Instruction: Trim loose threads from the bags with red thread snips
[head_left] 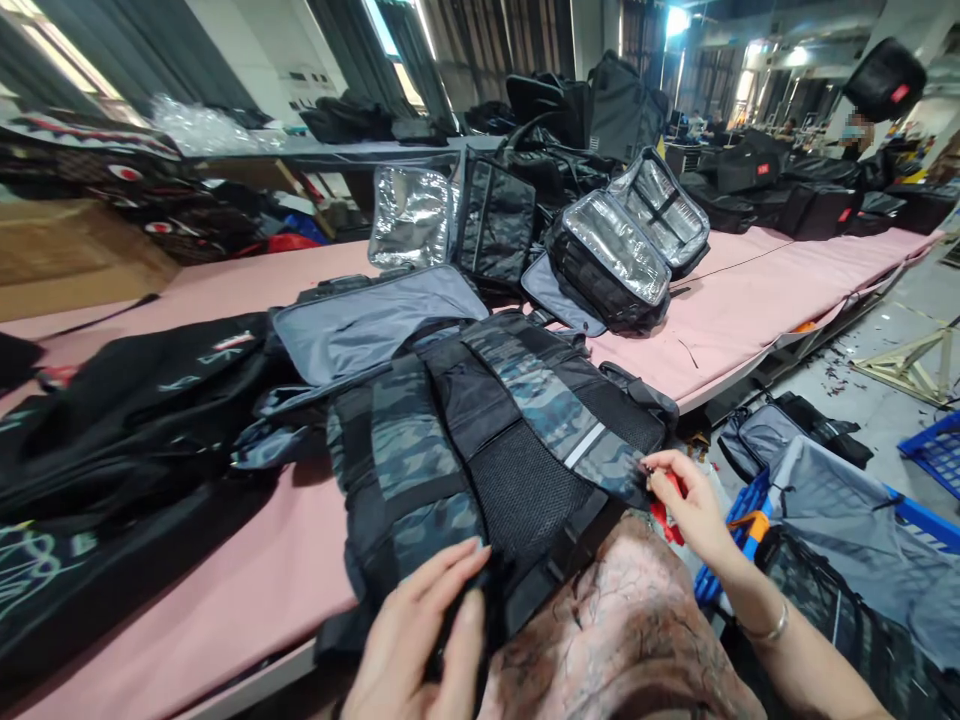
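At the left edge, black fabric with pale markings runs out of frame. At lower centre your left hand, cut off below, touches the camouflage backpack, thumb apart from fingers; you can't tell if they clamp it. The backpack lies mid-frame, blue-grey and black with mesh. Right of centre, your right hand brings fingertips together at its strap; what they pinch is unclear.
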